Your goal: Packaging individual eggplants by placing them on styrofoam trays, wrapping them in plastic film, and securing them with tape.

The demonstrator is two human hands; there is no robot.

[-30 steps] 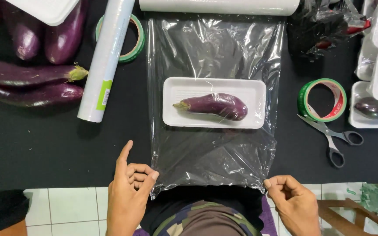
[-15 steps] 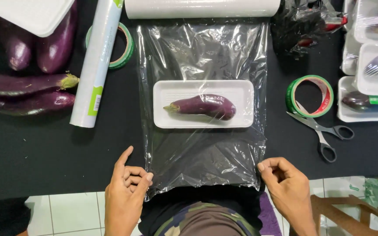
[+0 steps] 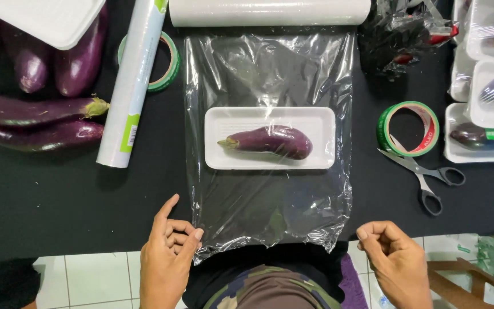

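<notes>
Black matte tabletop (image 3: 58, 206) fills the view, with pale floor tiles showing below its near edge. At its middle lies a sheet of clear cling film (image 3: 267, 86), glossy and wrinkled, running from a long white film roll (image 3: 270, 11) at the far edge down to the table's near edge. On the film sits a shallow rectangular white foam tray (image 3: 218, 123) holding one short, smooth purple eggplant (image 3: 270, 141), stem pointing left.

At the film's near left corner, the left hand (image 3: 167, 257) is loosely curled, index finger stretched forward on the table, thumb and bent fingers pinching the crinkled film edge. The right hand (image 3: 393, 260) hangs just off the film's near right corner, fingers curled inward towards the thumb, holding nothing and apart from the film.

Left of the sheet lies a second white roll (image 3: 132, 86), slanted, resting over a ring of green tape (image 3: 167, 66). Beyond it are loose long purple eggplants (image 3: 35, 111) and an empty white foam tray (image 3: 47, 20). Right of the sheet sit another green tape ring (image 3: 407, 129), grey-handled scissors (image 3: 424, 177) touching it, crumpled dark plastic (image 3: 401, 34), and wrapped trays of eggplant (image 3: 487, 86) stacked at the edge.
</notes>
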